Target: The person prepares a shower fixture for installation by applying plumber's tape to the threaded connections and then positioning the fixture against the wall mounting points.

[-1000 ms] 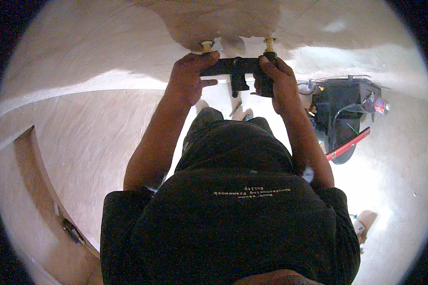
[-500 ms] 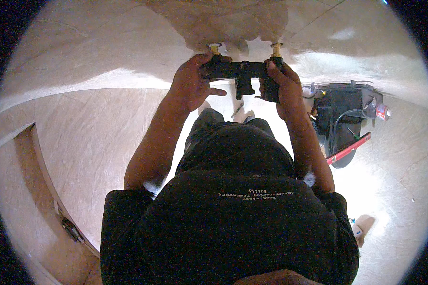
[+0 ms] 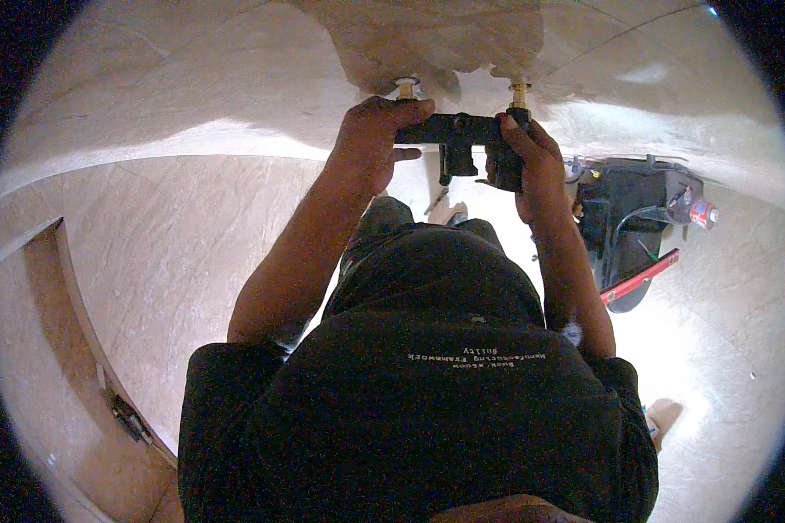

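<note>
A black mixer tap body is held level against the tiled wall, just below two brass pipe stubs, the left stub and the right stub, that stick out of a rough patch of bare plaster. My left hand grips the tap's left end. My right hand wraps its right end and the black knob there. A short spout hangs down from the tap's middle. My dark shirt fills the lower part of the view.
An open black tool bag with a red spirit level lies on the floor to my right. Beige marble-look tiles cover the wall and floor. A wooden door frame runs along the left.
Both hands have lifted the tap a little higher toward the brass stubs; its right end now sits right under the right stub.
</note>
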Available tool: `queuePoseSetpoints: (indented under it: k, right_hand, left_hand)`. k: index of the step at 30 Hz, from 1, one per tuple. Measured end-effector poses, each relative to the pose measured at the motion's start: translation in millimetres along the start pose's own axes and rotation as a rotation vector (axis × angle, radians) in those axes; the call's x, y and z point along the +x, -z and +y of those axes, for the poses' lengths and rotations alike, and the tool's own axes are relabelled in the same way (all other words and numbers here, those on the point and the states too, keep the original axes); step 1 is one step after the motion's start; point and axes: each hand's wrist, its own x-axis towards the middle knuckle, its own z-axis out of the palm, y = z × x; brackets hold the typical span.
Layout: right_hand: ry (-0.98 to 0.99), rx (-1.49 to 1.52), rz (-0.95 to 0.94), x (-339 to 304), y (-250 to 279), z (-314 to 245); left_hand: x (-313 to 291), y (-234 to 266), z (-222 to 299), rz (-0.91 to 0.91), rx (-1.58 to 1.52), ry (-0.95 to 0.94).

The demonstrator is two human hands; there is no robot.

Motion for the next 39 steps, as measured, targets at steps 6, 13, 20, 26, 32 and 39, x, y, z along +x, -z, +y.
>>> queuePoseSetpoints:
  k: [6,13,20,26,32,39]
  right_hand:
    - [-0.011,-0.012,-0.015,-1.7,4.5,0.1]
    - [-0.010,-0.021,0.021,-3.1,0.8,-0.9]
    - [-0.001,-0.023,0.002,-3.7,2.9,1.7]
    - [-0.009,0.013,0.002,-6.6,1.6,-0.8]
    - [-0.004,0.005,0.012,-10.1,-2.7,-3.6]
    - [-0.050,-0.027,-0.026,-11.4,0.9,-7.7]
  left_hand:
    - [-2.1,9.9,2.7,-0.146,-0.444,0.180]
    - [-6.2,0.3,14.1,0.032,-0.045,0.177]
    - [-4.3,8.4,2.4,-0.064,-0.274,0.152]
    - [-1.5,6.9,2.8,-0.079,-0.330,0.185]
    - [-4.0,4.3,-1.6,0.014,-0.238,0.137]
    - [-8.2,5.7,-9.0,-0.083,-0.392,0.055]
